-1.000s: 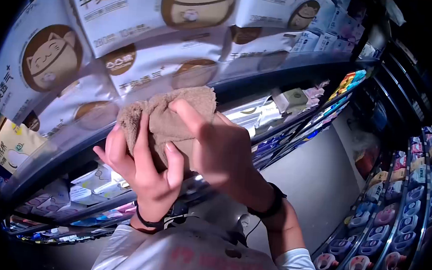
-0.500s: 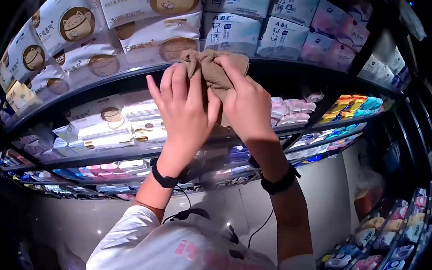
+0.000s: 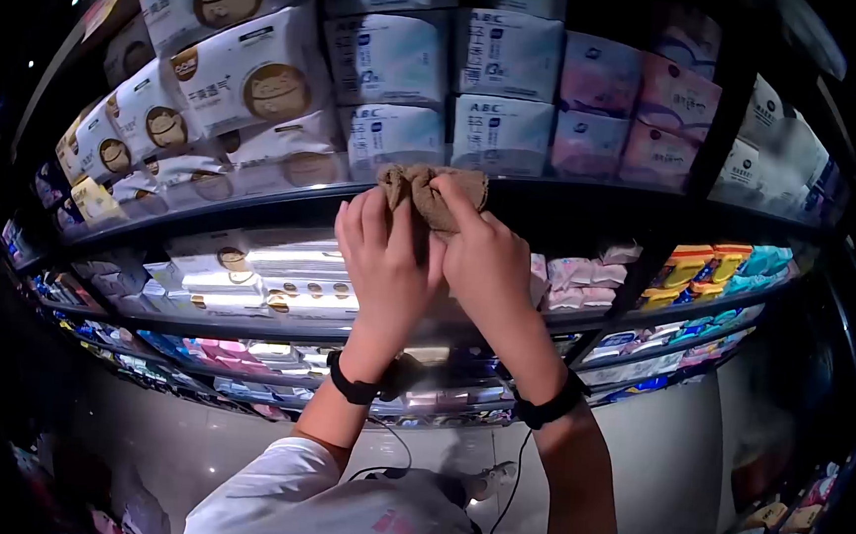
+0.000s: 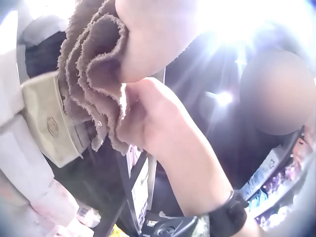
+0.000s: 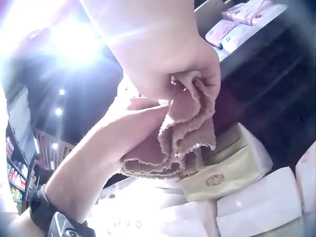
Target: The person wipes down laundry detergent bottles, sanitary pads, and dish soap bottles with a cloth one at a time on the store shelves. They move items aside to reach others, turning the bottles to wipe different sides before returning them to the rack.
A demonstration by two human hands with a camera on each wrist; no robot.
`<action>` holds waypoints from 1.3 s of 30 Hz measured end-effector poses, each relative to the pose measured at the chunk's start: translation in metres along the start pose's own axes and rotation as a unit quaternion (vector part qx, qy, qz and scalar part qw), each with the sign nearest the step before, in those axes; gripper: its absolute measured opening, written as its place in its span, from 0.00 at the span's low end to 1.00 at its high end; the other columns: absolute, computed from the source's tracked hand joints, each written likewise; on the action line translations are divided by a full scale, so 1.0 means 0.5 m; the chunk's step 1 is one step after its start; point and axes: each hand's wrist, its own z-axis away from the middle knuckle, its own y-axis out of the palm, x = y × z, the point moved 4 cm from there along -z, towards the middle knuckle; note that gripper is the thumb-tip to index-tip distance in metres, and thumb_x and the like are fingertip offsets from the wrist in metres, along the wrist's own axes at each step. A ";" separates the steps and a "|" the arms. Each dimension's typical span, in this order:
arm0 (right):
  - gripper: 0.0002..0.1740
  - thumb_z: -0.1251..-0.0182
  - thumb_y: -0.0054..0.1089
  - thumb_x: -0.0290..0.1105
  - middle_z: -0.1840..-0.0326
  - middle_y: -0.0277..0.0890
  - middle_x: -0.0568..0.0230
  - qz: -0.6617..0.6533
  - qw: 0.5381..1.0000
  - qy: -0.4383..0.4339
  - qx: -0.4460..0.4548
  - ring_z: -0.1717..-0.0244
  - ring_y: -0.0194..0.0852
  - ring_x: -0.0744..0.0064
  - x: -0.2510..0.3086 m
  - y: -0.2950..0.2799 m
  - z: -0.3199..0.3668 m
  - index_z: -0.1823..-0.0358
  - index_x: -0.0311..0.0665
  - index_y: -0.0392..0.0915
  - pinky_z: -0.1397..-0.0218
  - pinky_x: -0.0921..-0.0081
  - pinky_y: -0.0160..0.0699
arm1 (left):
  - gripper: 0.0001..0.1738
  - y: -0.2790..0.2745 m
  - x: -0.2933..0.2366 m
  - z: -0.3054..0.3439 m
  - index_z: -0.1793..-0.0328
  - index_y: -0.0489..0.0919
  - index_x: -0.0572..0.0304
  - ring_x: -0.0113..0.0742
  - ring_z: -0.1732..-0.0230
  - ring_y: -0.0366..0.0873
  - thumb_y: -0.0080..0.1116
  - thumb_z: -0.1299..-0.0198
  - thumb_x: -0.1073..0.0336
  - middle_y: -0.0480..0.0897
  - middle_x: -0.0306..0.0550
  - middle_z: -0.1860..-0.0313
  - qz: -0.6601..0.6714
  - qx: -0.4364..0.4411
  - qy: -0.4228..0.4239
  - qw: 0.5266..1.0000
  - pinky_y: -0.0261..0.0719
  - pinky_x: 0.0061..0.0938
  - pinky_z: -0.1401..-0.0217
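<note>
A brown terry cloth point(image 3: 419, 181), bunched in folds, is held between both hands just under the front edge of the upper shelf point(image 3: 572, 192). My left hand point(image 3: 389, 254) grips its left part, fingers pointing up toward the shelf edge. On the other side, my right hand point(image 3: 493, 262) holds the cloth, with the index finger laid over its front. Both wrist views show the layered, frayed edges of the cloth point(image 4: 81, 64) hanging below the hands. Near it is a pack with a gold front point(image 5: 217, 177) and a small emblem.
White packs with a cat picture point(image 3: 276, 93) and blue-white ABC packs point(image 3: 502, 133) stand on the upper shelf. Pink packs point(image 3: 669, 150) are to their right. Lower shelves hold white packs point(image 3: 307, 298) and orange packs point(image 3: 681, 270). A pale tiled floor point(image 3: 653, 451) lies below.
Both hands, still holding the cloth, have moved right along the shelf edge, from before the cat-picture packs to below the ABC packs. The head view has shifted right too.
</note>
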 end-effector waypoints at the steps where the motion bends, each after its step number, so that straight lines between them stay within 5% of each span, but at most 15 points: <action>1: 0.31 0.48 0.62 0.36 0.74 0.76 0.54 0.000 1.000 0.001 -0.002 0.72 0.79 0.51 -0.009 -0.011 0.002 0.40 0.53 0.66 0.71 0.61 0.78 | 0.23 0.007 -0.014 0.001 0.53 0.73 0.70 0.56 0.43 0.64 0.60 0.57 0.65 0.68 0.58 0.47 0.003 0.001 -0.002 1.000 0.59 0.54 0.38; 10: 0.31 0.51 0.63 0.36 0.73 0.77 0.55 0.084 0.996 -0.002 -0.011 0.70 0.80 0.56 -0.177 -0.159 0.015 0.42 0.45 0.67 0.69 0.67 0.78 | 0.24 0.128 -0.207 0.005 0.48 0.73 0.66 0.54 0.41 0.60 0.56 0.52 0.64 0.66 0.56 0.44 0.062 -0.002 -0.022 0.998 0.52 0.57 0.36; 17: 0.31 0.51 0.61 0.33 0.75 0.76 0.57 0.173 0.984 -0.022 -0.030 0.69 0.79 0.59 -0.322 -0.256 0.032 0.41 0.47 0.67 0.73 0.68 0.76 | 0.22 0.218 -0.351 0.001 0.49 0.75 0.62 0.50 0.38 0.58 0.55 0.51 0.62 0.67 0.49 0.40 0.065 0.023 -0.028 0.997 0.44 0.66 0.35; 24: 0.29 0.48 0.60 0.36 0.76 0.75 0.56 0.146 0.988 -0.035 -0.042 0.74 0.78 0.55 -0.396 -0.308 0.031 0.42 0.50 0.67 0.76 0.65 0.76 | 0.24 0.263 -0.426 -0.005 0.47 0.76 0.59 0.48 0.38 0.60 0.55 0.53 0.62 0.68 0.47 0.43 0.073 0.018 -0.042 0.996 0.40 0.64 0.33; 39: 0.28 0.48 0.58 0.39 0.76 0.71 0.60 0.143 0.980 -0.100 -0.100 0.75 0.74 0.63 -0.459 -0.323 0.050 0.43 0.45 0.68 0.79 0.71 0.71 | 0.25 0.302 -0.491 -0.003 0.44 0.74 0.59 0.50 0.39 0.61 0.57 0.53 0.67 0.66 0.50 0.44 0.041 -0.022 -0.031 0.998 0.50 0.55 0.33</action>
